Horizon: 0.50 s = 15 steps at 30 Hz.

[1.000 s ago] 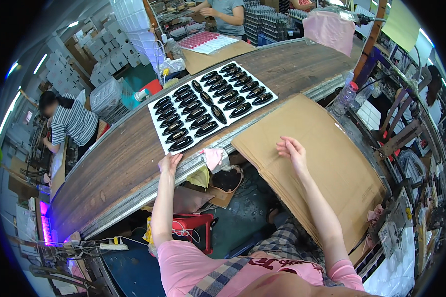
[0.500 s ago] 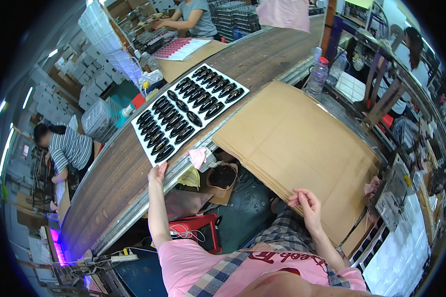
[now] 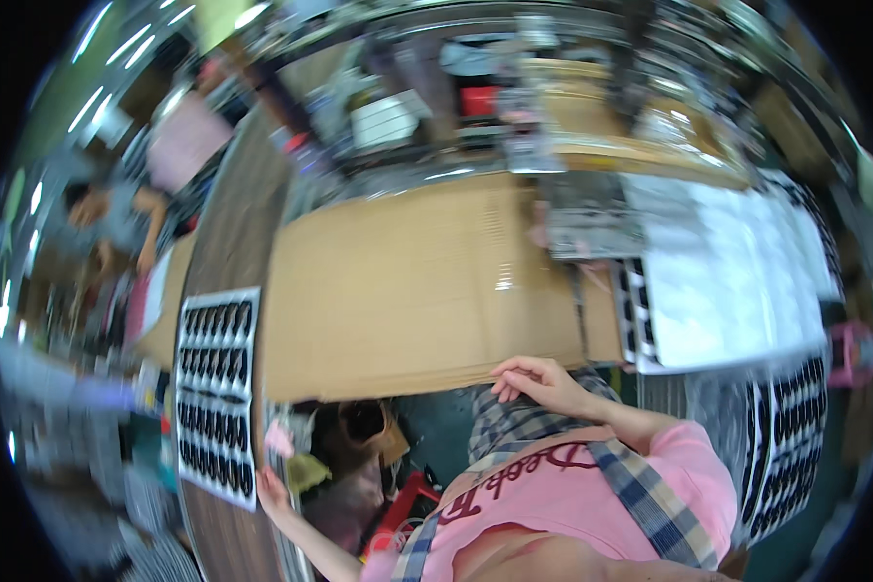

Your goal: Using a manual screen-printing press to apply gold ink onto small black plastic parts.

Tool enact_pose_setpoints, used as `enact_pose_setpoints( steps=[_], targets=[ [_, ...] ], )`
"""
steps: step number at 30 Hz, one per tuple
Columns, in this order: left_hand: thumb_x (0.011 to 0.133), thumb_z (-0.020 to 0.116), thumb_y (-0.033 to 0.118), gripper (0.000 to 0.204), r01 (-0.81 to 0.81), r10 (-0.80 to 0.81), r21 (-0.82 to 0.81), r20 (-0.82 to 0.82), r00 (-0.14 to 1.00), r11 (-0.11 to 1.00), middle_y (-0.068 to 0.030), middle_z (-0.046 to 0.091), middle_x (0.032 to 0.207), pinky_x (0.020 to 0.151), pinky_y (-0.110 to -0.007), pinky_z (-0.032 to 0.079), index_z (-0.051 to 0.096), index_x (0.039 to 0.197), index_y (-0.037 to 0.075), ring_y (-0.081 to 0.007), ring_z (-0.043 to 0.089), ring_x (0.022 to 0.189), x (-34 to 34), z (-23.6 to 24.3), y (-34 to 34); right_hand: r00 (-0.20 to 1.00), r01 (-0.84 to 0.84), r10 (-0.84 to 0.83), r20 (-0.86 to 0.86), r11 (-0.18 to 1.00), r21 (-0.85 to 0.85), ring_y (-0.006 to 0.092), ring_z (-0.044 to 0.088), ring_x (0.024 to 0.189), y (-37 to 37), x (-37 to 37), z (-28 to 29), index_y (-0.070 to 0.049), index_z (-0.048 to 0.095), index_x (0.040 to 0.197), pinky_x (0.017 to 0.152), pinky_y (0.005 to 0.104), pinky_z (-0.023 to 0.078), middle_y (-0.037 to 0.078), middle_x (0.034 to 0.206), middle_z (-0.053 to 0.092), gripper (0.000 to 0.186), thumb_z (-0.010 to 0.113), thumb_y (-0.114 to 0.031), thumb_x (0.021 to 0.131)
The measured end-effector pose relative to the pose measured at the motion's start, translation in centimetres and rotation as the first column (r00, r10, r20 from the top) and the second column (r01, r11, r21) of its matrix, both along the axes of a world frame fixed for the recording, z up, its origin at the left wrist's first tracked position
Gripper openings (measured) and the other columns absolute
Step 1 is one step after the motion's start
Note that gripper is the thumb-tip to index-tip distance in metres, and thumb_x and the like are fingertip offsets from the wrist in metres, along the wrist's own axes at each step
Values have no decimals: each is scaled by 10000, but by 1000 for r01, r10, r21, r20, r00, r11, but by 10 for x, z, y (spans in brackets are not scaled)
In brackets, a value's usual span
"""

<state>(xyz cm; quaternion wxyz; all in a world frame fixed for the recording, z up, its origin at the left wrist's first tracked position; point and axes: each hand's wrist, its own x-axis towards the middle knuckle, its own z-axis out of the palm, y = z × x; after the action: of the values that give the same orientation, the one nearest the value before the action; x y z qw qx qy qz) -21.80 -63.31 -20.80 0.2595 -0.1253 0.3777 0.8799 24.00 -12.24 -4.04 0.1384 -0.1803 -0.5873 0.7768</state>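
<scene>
On the brown table at my left lies a white sheet [image 3: 192,388] set with rows of glossy black oval pieces [image 3: 213,422]. My left hand [image 3: 274,493] is at the sheet's near right edge, its fingers stretched toward it; motion blur hides whether they touch. In front of my body, my right hand [image 3: 543,385] hovers over the near edge of a large flat cardboard stack [image 3: 407,281]. Its fingers are loosely bent and apart, with nothing in them.
Translucent white trays [image 3: 737,281] are stacked at the right, above more sheets of black pieces [image 3: 791,436]. A pink cloth [image 3: 279,438] hangs by the table edge, above a red stool [image 3: 412,504]. Another person [image 3: 116,218] works at the far left.
My view has swung to the right, so table and sheet now appear farther left and the trays show in full. My left hand has shifted from the sheet's corner along its edge.
</scene>
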Motion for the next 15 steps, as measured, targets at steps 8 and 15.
enact_pose_setpoints(
  steps=[8, 15],
  targets=[
    [917, 411, 230, 335, 609, -719, -385, -408, 562, 694, 3, 324, 473, 377, -245, 342, 380, 616, 86, -118, 334, 391, 194, 155, 369, 967, 246, -253, 40, 961, 125, 96, 584, 741, -1, 117, 23, 9, 520, 1060, 674, 204, 457, 84, 895, 613, 229, 467, -135, 889],
    [895, 462, 237, 371, 820, -852, -550, -497, -166, 161, -59, 569, 594, 498, -213, 386, 540, 617, 4, -97, 529, 574, 338, 188, 498, 558, 830, -820, 124, 552, -85, 133, 581, 599, -16, 200, 18, 11, 467, 1002, 501, 221, 448, 154, 803, 611, 349, 370, -314, 922]
  ],
)
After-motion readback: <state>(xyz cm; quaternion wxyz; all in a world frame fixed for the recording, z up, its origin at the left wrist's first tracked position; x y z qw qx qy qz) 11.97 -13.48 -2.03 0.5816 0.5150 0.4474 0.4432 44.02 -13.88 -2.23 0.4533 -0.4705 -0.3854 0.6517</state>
